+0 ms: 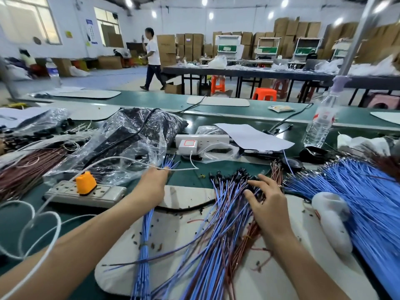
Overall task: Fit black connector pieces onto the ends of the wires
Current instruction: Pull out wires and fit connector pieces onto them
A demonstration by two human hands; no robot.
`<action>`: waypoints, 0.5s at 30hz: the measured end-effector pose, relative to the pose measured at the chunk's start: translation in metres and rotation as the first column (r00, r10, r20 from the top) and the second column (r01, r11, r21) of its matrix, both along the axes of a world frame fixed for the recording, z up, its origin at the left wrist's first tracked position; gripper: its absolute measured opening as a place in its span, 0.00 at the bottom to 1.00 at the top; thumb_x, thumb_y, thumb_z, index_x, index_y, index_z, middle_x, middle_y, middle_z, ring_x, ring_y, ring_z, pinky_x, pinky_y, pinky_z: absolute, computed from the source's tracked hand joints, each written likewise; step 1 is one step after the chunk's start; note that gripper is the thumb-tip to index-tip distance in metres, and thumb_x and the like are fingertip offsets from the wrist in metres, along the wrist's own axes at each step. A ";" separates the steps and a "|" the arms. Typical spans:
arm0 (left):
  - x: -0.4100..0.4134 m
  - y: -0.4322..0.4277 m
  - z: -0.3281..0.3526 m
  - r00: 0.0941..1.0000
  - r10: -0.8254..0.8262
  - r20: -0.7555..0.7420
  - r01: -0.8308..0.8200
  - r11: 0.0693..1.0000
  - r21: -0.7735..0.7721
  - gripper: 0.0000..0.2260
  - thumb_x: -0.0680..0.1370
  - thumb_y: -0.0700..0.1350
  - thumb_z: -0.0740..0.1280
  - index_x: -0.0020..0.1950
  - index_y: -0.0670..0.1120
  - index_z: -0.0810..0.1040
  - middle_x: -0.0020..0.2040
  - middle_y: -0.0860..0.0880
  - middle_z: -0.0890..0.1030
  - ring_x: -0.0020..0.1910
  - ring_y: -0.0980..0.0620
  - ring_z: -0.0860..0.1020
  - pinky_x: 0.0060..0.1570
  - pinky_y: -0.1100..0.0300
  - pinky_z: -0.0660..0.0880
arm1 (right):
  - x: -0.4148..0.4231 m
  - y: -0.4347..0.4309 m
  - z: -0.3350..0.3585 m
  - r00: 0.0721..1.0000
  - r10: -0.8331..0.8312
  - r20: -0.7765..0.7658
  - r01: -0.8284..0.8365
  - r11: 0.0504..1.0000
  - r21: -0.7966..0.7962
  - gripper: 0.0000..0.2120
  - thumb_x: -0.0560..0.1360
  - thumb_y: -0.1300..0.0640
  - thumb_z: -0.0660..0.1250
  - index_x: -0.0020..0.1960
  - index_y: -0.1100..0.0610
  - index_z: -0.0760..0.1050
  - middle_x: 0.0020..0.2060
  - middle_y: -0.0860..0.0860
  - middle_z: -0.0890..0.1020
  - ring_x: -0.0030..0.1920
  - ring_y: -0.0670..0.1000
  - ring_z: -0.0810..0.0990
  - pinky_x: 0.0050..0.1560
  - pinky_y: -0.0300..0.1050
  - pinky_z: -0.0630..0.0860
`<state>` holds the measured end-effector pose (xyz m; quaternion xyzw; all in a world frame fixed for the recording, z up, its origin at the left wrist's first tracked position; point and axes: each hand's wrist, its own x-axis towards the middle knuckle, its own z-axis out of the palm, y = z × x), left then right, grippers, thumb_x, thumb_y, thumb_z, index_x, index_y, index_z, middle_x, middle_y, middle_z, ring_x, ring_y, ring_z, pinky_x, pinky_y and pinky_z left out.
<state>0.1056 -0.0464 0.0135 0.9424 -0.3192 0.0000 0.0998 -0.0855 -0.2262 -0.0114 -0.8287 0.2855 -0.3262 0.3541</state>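
Note:
My left hand (152, 187) grips a bundle of blue wires (142, 252) whose bare ends stick out past my fingers toward the far side. My right hand (267, 202) rests with spread, bent fingers on a loose pile of blue and brown wires (218, 230) that carry black connector pieces (236, 175) at their far ends. Both bundles lie on a white mat (173, 230) on the green table. A large fan of blue wires (357, 191) spreads out at the right. Whether the right hand's fingers pinch anything is hidden.
A power strip with an orange plug (85, 189) lies left of my left hand, with a white cable looping across. A clear plastic bag of black parts (134, 137), a white charger, paper and a water bottle (320, 124) stand behind. Brown wires (26, 169) lie far left.

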 end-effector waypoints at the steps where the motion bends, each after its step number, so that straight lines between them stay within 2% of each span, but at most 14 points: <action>1: -0.001 0.002 0.003 1.000 -0.006 -0.015 0.005 1.000 -0.023 0.20 0.75 0.32 0.59 0.65 0.45 0.73 0.56 0.40 0.75 0.52 0.43 0.77 0.47 0.58 0.71 | 0.001 0.000 0.000 1.000 -0.010 0.025 0.010 1.000 -0.015 0.13 0.75 0.62 0.69 0.59 0.59 0.78 0.66 0.53 0.73 0.69 0.52 0.68 0.68 0.41 0.58; 3: -0.002 0.006 0.009 0.998 0.001 -0.055 -0.006 0.997 -0.078 0.19 0.76 0.32 0.63 0.65 0.45 0.75 0.55 0.41 0.79 0.52 0.44 0.78 0.49 0.59 0.71 | 0.002 0.003 0.000 0.995 -0.003 0.096 0.009 0.998 -0.069 0.11 0.74 0.64 0.69 0.56 0.59 0.79 0.63 0.53 0.75 0.67 0.53 0.70 0.69 0.43 0.60; 6: 0.001 0.010 0.019 0.999 0.034 0.002 -0.033 0.986 -0.166 0.14 0.76 0.37 0.68 0.61 0.45 0.78 0.54 0.43 0.82 0.53 0.46 0.79 0.55 0.56 0.75 | 0.004 0.007 -0.001 0.991 0.059 0.121 -0.035 0.981 -0.189 0.12 0.74 0.67 0.69 0.56 0.59 0.79 0.60 0.54 0.76 0.65 0.53 0.72 0.70 0.48 0.64; 9: -0.003 0.011 0.030 0.997 0.048 0.063 -0.035 0.983 -0.182 0.11 0.77 0.40 0.68 0.58 0.48 0.81 0.52 0.47 0.84 0.52 0.48 0.81 0.54 0.53 0.77 | 0.006 0.014 -0.003 0.989 0.113 0.094 -0.083 0.957 -0.277 0.12 0.74 0.67 0.69 0.56 0.61 0.80 0.58 0.53 0.77 0.61 0.49 0.73 0.67 0.40 0.63; 11: -0.007 0.012 0.038 0.998 0.010 0.064 -0.003 0.993 -0.118 0.11 0.76 0.41 0.66 0.57 0.50 0.82 0.53 0.48 0.83 0.53 0.47 0.80 0.54 0.53 0.77 | 0.008 0.022 0.002 0.977 0.173 0.126 -0.131 0.950 -0.283 0.09 0.74 0.66 0.69 0.53 0.60 0.81 0.51 0.51 0.80 0.50 0.46 0.79 0.56 0.30 0.70; 13: -0.010 0.013 0.046 0.996 -0.085 -0.004 0.084 0.994 -0.071 0.11 0.76 0.41 0.66 0.55 0.50 0.83 0.50 0.49 0.84 0.48 0.51 0.80 0.50 0.64 0.75 | 0.013 0.033 0.011 0.956 0.275 0.107 -0.257 0.954 -0.155 0.04 0.76 0.62 0.68 0.49 0.58 0.82 0.40 0.48 0.83 0.34 0.41 0.79 0.37 0.27 0.72; 14: -0.012 0.013 0.051 0.988 -0.140 -0.059 0.135 0.987 -0.082 0.10 0.76 0.40 0.66 0.54 0.48 0.84 0.46 0.51 0.83 0.43 0.55 0.78 0.44 0.73 0.72 | 0.020 0.039 0.019 0.933 0.351 0.078 -0.353 0.936 0.011 0.06 0.77 0.58 0.67 0.46 0.58 0.81 0.37 0.50 0.83 0.29 0.41 0.78 0.31 0.29 0.72; 15: -0.016 0.013 0.056 0.974 -0.195 -0.114 0.181 0.976 -0.118 0.09 0.75 0.39 0.67 0.52 0.47 0.84 0.41 0.53 0.82 0.39 0.58 0.77 0.38 0.77 0.68 | 0.028 0.044 0.027 0.904 0.424 0.056 -0.424 0.875 0.232 0.10 0.79 0.54 0.65 0.46 0.60 0.81 0.36 0.54 0.83 0.28 0.43 0.78 0.28 0.34 0.73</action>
